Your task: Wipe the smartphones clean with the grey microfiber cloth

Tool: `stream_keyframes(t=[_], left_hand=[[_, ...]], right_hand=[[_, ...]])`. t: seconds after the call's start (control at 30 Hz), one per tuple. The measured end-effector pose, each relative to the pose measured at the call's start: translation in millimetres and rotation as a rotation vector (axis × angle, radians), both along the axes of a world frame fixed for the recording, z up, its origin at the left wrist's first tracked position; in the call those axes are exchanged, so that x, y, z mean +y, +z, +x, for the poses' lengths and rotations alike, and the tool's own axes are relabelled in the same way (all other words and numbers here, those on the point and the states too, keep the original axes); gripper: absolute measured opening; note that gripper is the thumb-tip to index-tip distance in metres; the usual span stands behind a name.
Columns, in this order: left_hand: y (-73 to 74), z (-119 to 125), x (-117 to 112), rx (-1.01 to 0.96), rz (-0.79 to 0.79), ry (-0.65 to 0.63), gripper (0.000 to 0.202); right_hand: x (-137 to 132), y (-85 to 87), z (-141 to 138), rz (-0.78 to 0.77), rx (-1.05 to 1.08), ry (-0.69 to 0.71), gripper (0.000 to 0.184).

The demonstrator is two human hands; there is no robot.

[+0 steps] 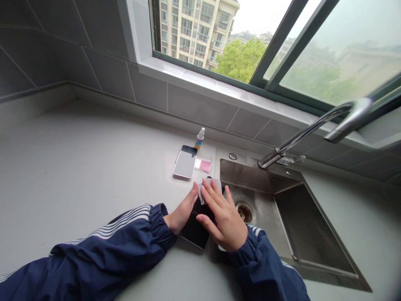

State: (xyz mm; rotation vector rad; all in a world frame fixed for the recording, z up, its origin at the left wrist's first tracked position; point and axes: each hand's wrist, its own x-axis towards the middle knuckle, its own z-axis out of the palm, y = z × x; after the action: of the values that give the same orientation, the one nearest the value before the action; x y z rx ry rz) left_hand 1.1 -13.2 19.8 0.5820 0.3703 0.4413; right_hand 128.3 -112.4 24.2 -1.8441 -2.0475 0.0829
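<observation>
A black tablet (196, 228) with a glossy screen lies on the counter beside the sink. My left hand (182, 212) holds its left edge, thumb stretched along the side; the other fingers are mostly hidden. Across the upper part of the screen, my right hand (223, 217) presses a small whitish cloth (203, 196) under its spread fingers. Just beyond the hands, a phone (185, 162) with a pale reflection on its screen rests partly over a clear case (197, 164) and a pink piece (205, 166). Behind the phone stands a small white-capped spray bottle (199, 138).
To the right is a steel sink (319, 209) with a round drain (245, 213) and a chrome faucet (313, 125) arching over it. A pale counter (94, 167) runs left along the grey tiled wall (184, 102). Above is a sliding window (266, 54).
</observation>
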Motion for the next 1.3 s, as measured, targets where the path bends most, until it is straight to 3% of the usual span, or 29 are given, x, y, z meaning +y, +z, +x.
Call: stream_keyframes(t=[0.2, 0.27, 0.43, 0.5, 0.63, 0.7, 0.83, 1.0, 1.13, 1.3], left_hand=[[2.6, -0.7, -1.0, -0.063, -0.052, -0.200, 0.064], [2.7, -0.3, -1.2, -0.048, -0.039, -0.161, 0.062], [2.1, -0.4, 1.0, -0.014, -0.152, -0.102, 0.069], [3.2, -1.2, 2.4, -0.013, -0.185, -0.115, 0.072], [5.5, -2.5, 4.9, 0.001, -0.156, -0.218, 0.071], [6.0, -2.2, 5.2, 0.004, -0.138, -0.226, 0.072], [6.6, -1.7, 3.7, 0.028, -0.096, -0.122, 0.071], [4.7, -2.2, 1.3, 0.031, -0.068, -0.198, 0.064], [2.3, -1.3, 1.5, 0.016, -0.050, -0.103, 0.068], [4.5, -2.3, 3.6, 0.050, -0.093, -0.258, 0.073]], right_hand=[[2.4, -3.8, 3.0, 0.070, 0.054, -0.191, 0.064], [2.0, -2.6, 3.2, 0.067, 0.064, -0.164, 0.065], [-0.4, 3.9, 0.8, 0.000, 0.072, 0.093, 0.055], [-0.1, 3.2, 1.6, 0.002, 0.059, 0.063, 0.054], [1.0, -1.5, 5.8, 0.024, 0.042, -0.146, 0.057], [0.7, -2.0, 6.7, 0.010, 0.037, -0.135, 0.059], [-0.2, 0.2, 5.6, -0.014, 0.019, -0.002, 0.062], [0.9, 1.6, 4.4, 0.027, 0.036, -0.131, 0.066], [0.1, 2.7, 3.4, -0.014, 0.049, -0.014, 0.071], [0.0, 0.5, 5.4, 0.008, 0.072, -0.173, 0.060]])
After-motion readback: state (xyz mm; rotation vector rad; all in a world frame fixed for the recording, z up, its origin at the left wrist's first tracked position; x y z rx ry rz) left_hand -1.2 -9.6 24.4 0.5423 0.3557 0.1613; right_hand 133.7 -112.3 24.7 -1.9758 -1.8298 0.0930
